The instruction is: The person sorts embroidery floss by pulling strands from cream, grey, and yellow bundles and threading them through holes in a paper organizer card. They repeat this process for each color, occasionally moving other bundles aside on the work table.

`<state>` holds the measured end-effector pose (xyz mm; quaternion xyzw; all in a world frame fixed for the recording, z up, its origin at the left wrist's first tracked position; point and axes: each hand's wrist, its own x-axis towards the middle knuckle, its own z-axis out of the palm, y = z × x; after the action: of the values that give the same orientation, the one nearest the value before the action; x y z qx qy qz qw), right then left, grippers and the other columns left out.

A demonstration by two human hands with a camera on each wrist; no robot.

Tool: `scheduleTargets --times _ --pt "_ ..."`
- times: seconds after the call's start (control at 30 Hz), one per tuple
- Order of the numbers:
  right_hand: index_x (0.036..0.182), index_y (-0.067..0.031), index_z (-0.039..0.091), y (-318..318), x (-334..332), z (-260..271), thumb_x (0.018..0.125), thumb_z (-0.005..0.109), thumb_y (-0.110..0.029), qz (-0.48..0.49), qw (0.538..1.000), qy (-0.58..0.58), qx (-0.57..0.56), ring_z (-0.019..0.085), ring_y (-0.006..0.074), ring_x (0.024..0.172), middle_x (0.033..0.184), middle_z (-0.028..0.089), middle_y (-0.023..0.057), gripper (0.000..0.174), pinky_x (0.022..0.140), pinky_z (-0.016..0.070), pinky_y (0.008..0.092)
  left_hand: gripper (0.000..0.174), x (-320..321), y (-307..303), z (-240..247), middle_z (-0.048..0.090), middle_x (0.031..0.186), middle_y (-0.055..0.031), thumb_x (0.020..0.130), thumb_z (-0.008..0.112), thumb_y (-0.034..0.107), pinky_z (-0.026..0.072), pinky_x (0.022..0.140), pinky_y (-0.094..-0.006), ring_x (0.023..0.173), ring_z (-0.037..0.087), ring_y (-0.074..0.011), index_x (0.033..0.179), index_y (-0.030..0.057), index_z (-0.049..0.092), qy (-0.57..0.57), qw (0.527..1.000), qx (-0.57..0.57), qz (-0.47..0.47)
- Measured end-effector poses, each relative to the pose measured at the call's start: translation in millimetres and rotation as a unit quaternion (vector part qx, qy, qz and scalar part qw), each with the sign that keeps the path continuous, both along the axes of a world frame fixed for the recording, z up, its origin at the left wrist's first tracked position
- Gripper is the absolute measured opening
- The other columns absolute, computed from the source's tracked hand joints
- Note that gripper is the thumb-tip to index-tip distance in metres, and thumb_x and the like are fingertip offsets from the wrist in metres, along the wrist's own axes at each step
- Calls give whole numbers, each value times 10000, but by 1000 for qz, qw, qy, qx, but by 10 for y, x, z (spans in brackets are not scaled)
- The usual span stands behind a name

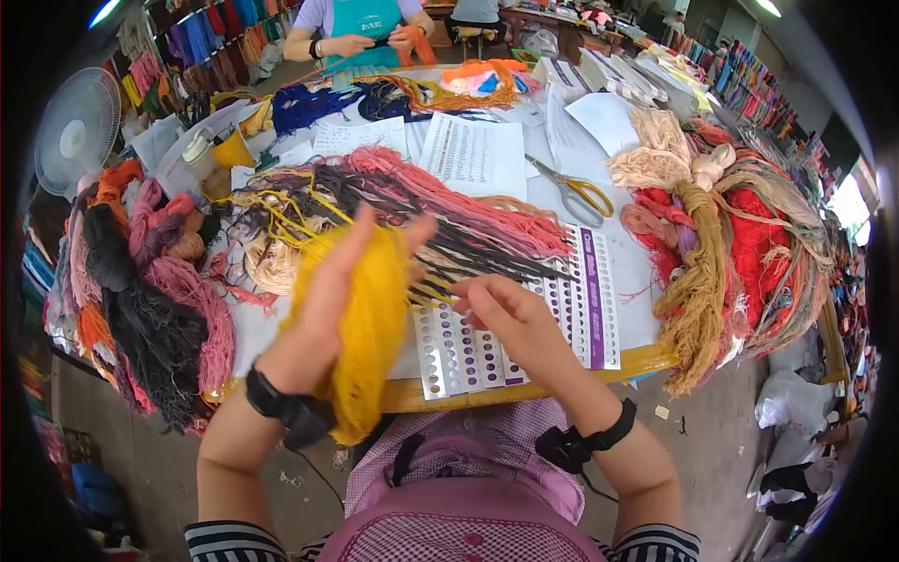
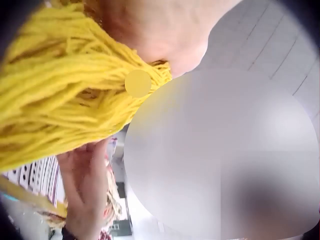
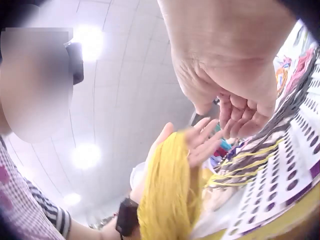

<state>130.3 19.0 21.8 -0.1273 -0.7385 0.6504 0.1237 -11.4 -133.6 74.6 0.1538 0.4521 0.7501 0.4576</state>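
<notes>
A thick yellow skein (image 1: 361, 318) hangs over the left hand (image 1: 328, 290), whose fingers are extended and blurred in the head view. In the right wrist view the skein (image 3: 170, 187) lies between the thumb and the extended fingers of the left hand (image 3: 197, 142). The right hand (image 1: 520, 323) is to the skein's right, above the card with holes (image 1: 468, 351), its fingers loosely bent. Seen from the right wrist, this hand (image 3: 235, 90) shows no thread in it. Dark and yellow strands (image 1: 435, 286) reach across the card close to its fingertips.
Pink yarn (image 1: 403, 183), printed sheets (image 1: 473, 155) and yellow-handled scissors (image 1: 581, 195) lie beyond the hands. Yarn bundles are heaped at left (image 1: 140, 290) and right (image 1: 749, 244). A fan (image 1: 77, 131) stands at the left; another person (image 1: 361, 33) handles orange yarn across the table.
</notes>
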Motion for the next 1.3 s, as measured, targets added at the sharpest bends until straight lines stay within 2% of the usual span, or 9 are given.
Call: scheduleTargets --times 0.07,0.13,0.2,0.27,0.37,0.57,0.67,0.97,1.3 --pt "1041 -17 603 -88 10 63 922 584 -190 23 980 81 -181 533 49 797 899 619 -13 211 743 429 206 640 253 128 -71 455 1380 -97 964 336 516 307 1057 -324 1238 432 -164 1346 13 439 -8 999 -1 -51" --pt "1009 -29 613 -58 74 66 914 590 -161 15 976 67 -207 540 42 807 887 624 -17 164 763 422 200 645 388 230 -152 439 1392 -93 975 284 516 300 1059 -312 1263 413 -163 1351 13 432 40 994 24 -103" --pt "968 -29 618 -20 155 45 904 600 -137 10 967 84 -241 550 42 827 906 632 -4 127 761 423 202 577 446 248 -160 443 1385 -95 988 324 448 302 1056 -303 1251 425 -159 1352 12 430 48 992 34 -113" --pt "942 -26 620 -10 202 21 899 600 -118 -5 967 102 -234 568 59 813 894 643 12 103 740 435 207 495 419 244 -291 476 1347 -96 984 377 364 337 1032 -300 1221 459 -156 1319 12 472 179 976 -7 -124" --pt "937 -21 621 37 274 -36 896 604 -109 -15 969 111 -221 575 70 785 866 651 25 99 734 442 212 403 299 234 -407 546 1252 -87 960 445 266 399 958 -294 1109 528 -143 1249 1 540 202 964 -81 -150" --pt "912 -7 642 69 319 -97 880 624 -83 -14 973 103 -204 588 80 788 863 662 46 84 755 458 219 300 445 260 -239 619 1070 -45 896 570 175 433 813 -257 901 542 -105 1127 -12 613 112 987 -70 -88" --pt "898 -5 647 42 319 -64 874 629 -71 -15 970 119 -213 593 82 791 858 662 45 73 757 462 219 286 424 259 -362 617 1089 -49 894 580 174 439 801 -249 891 543 -103 1113 -5 617 160 981 -34 -109" --pt "905 -19 640 40 306 -140 868 638 -71 -16 957 138 -256 588 76 783 849 661 38 64 750 456 220 291 447 275 -275 621 1061 -44 909 574 216 451 807 -251 930 560 -104 1121 22 625 93 990 -46 -98" --pt "920 -39 659 -17 316 -80 863 654 -113 -41 963 108 -243 562 69 778 833 646 10 94 726 434 214 290 439 274 -344 628 1068 -43 920 558 228 435 866 -262 966 563 -105 1118 29 633 126 987 -57 -86"
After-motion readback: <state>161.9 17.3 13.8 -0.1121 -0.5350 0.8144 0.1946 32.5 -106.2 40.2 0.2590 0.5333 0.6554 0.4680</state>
